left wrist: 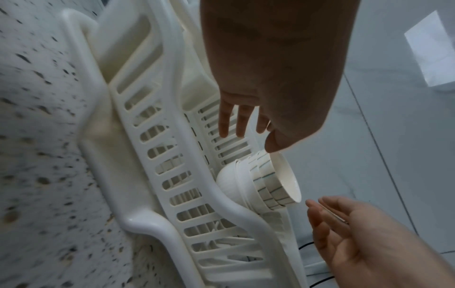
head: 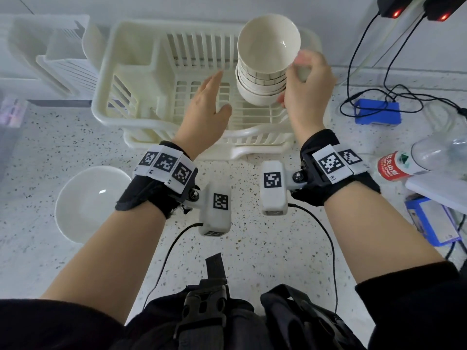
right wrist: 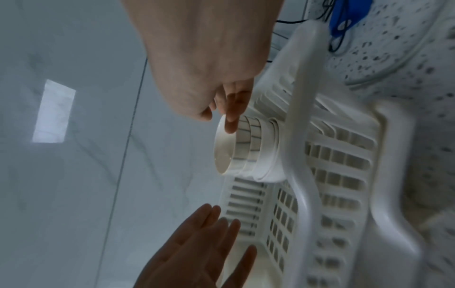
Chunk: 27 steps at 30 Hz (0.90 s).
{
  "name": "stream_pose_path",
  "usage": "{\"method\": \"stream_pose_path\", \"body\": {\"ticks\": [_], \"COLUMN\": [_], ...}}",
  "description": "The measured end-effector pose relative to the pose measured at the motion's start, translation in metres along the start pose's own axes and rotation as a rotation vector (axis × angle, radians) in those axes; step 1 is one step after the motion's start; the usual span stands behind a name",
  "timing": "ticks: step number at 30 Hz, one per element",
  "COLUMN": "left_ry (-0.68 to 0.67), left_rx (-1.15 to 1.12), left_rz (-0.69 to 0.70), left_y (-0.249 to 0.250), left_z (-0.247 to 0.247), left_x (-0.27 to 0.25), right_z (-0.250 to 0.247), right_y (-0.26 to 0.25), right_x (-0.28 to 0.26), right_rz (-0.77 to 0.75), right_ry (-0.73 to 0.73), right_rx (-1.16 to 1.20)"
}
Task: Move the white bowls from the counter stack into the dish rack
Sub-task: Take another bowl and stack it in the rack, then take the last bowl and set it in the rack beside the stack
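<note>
A stack of several white bowls (head: 265, 72) stands in the right part of the white plastic dish rack (head: 106, 114), tilted toward the back. My right hand (head: 294, 79) is beside the stack's right side, its fingers loosely bent with the tips at the top bowl's rim (right wrist: 222, 126). The left wrist view shows a small gap between those fingertips (left wrist: 310, 204) and the stack (left wrist: 261, 181). My left hand (head: 217, 94) hovers open over the rack's middle, left of the stack, holding nothing. Another white bowl (head: 88, 203) sits on the speckled counter at the near left.
A second white rack (head: 50, 51) stands at the back left. Right of the dish rack lie a blue device (head: 376, 112) with black cables, a clear bottle (head: 409, 162) on its side and a blue-edged box (head: 429, 223).
</note>
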<state>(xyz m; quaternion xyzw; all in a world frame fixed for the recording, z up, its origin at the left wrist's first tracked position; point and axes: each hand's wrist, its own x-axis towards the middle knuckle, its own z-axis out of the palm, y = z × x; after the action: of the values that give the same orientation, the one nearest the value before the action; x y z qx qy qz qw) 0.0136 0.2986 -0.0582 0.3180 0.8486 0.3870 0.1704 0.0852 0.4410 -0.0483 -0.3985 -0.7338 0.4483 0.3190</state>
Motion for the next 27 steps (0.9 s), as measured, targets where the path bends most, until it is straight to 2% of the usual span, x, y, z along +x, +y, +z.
{"method": "stream_pose_path", "body": {"ticks": [3, 7, 13, 19, 23, 27], "left_ry": [0.061, 0.092, 0.135, 0.156, 0.185, 0.153], "left_rx": [-0.027, -0.081, -0.089, -0.009, 0.034, 0.09], "left_rz": [0.007, -0.054, -0.134, -0.251, -0.317, -0.38], "left_y": [-0.002, -0.01, -0.044, -0.107, -0.146, -0.178], "left_z": [-0.008, -0.021, -0.046, -0.09, -0.116, -0.135], "left_x": [-0.031, -0.071, -0.118, -0.159, -0.178, -0.197], "right_z": [-0.005, 0.004, 0.031, 0.081, 0.114, 0.142], "right_y": [-0.005, -0.012, -0.021, -0.024, -0.024, -0.024], "right_x": [-0.032, -0.076, -0.135, -0.19, -0.222, -0.251], "right_rz": [-0.064, -0.094, -0.062, 0.05, 0.152, 0.321], "right_ry": [-0.07, -0.218, -0.45, -0.668, -0.718, -0.8], "right_rx": [0.045, 0.092, 0.029, -0.141, -0.245, -0.293]}}
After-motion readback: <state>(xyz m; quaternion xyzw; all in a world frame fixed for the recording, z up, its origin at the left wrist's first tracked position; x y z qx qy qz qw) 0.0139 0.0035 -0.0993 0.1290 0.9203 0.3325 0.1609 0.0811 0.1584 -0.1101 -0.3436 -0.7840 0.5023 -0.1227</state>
